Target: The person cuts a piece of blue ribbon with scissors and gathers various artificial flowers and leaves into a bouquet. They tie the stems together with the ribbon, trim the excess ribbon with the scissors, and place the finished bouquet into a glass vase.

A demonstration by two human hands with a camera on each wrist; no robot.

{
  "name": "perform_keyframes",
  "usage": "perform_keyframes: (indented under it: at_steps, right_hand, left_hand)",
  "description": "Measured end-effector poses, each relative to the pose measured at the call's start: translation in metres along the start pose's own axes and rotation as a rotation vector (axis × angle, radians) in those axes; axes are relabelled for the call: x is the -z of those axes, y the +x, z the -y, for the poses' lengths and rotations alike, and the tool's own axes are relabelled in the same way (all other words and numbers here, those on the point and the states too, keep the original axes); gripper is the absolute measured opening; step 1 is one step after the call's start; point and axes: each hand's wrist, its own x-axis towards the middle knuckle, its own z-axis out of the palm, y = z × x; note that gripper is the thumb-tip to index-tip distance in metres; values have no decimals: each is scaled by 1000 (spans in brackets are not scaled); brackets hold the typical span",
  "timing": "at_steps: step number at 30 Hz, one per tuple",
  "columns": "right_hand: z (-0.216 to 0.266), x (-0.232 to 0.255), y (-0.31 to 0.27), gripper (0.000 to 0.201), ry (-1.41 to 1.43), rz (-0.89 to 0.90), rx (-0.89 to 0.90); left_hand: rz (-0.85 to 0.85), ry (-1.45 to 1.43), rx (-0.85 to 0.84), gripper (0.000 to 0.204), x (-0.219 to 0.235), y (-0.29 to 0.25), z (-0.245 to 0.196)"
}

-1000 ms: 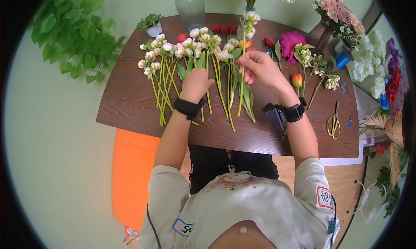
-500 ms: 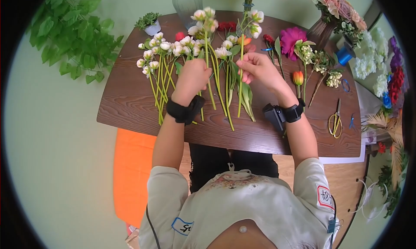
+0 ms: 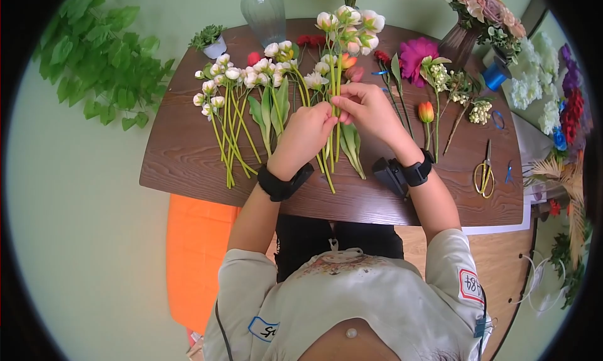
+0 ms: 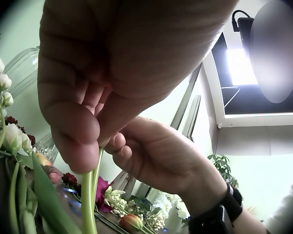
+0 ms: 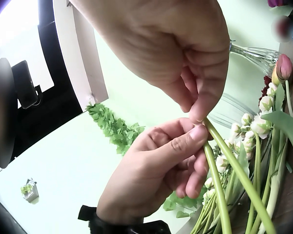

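Note:
In front of the chest my two hands meet over the table. My left hand (image 3: 306,136) pinches the stem of a white artificial flower between thumb and fingers. Right beside it, my right hand (image 3: 372,111) pinches a second white flower stem. Both green stems (image 5: 234,173) show below the fingertips in the right wrist view, close together at the grip and spreading apart lower down. Their white blooms (image 3: 350,29) cluster above the hands. More white flowers (image 3: 233,74) lie on the table left of my left hand, beside broad green leaves (image 3: 271,116).
On the brown table (image 3: 188,153) stand a glass vase (image 3: 262,12), a small potted plant (image 3: 213,43) and a vase of pink flowers (image 3: 483,12). To the right lie a magenta flower (image 3: 416,60), an orange tulip (image 3: 426,113), gold-handled scissors (image 3: 483,175) and a blue ribbon spool (image 3: 496,76).
My left hand has lifted a white flower from the row and carried it right, up against the flower in my right hand. The right hand has stayed nearly in place.

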Motion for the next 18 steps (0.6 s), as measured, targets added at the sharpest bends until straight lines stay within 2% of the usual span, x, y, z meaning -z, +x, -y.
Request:
perform_keyframes:
  at_steps: [3, 5, 8, 10, 11, 13, 14, 16, 17, 18]
  right_hand:
    - [2, 2, 0, 16, -10, 37, 41]
    - [4, 6, -1, 19, -131, 88, 37]
    - [9, 13, -3, 20, -109, 80, 65]
    - [18, 21, -5, 18, -141, 52, 45]
    - [18, 28, -5, 15, -159, 54, 40]
    - [25, 35, -5, 18, -133, 9, 45]
    - [24, 38, -4, 19, -130, 4, 53]
    - [26, 43, -4, 19, -120, -10, 26]
    - [28, 44, -4, 19, -116, -7, 25]
    - [31, 45, -5, 18, -125, 0, 4]
  left_hand:
    - [15, 16, -42, 13, -2, 2, -4]
    - [38, 21, -49, 12, -2, 2, -4]
    - [92, -137, 11, 9, 3, 1, 5]
    - [-115, -67, 58, 10, 20, -1, 14]
    - [-116, -66, 60, 10, 29, -3, 21]
    - [-129, 454, 255, 11, 44, -8, 40]
    - [-105, 460, 294, 14, 46, -8, 45]
    - [67, 454, 382, 19, 42, -5, 53]
    - [68, 455, 386, 19, 39, -2, 54]
    - [150, 400, 396, 21, 34, 2, 55]
